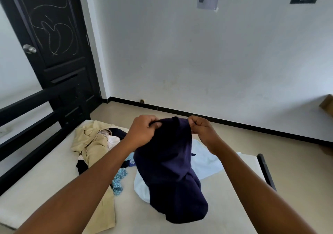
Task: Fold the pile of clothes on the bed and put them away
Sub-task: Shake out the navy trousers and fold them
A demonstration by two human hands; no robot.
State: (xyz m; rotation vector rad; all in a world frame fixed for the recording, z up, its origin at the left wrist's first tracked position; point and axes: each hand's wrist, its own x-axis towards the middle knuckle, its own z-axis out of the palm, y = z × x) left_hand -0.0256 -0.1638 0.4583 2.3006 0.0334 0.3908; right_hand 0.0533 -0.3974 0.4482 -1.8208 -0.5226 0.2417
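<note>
We hold the dark navy cloth garment (167, 161) up over the white mattress bed (45, 188). Left hand (142, 131) and right hand (201, 129) each have a closed grip pinching its top edge, and its lower end is bunched on the bed. Around it lie a crumpled beige garment (90, 140), a pale blue shirt (205, 160) and a teal patterned piece (119, 179). The risk, we reckon, is that the trailing hem snags those loose pieces, or a thin pinch slips and the garment drops.
</note>
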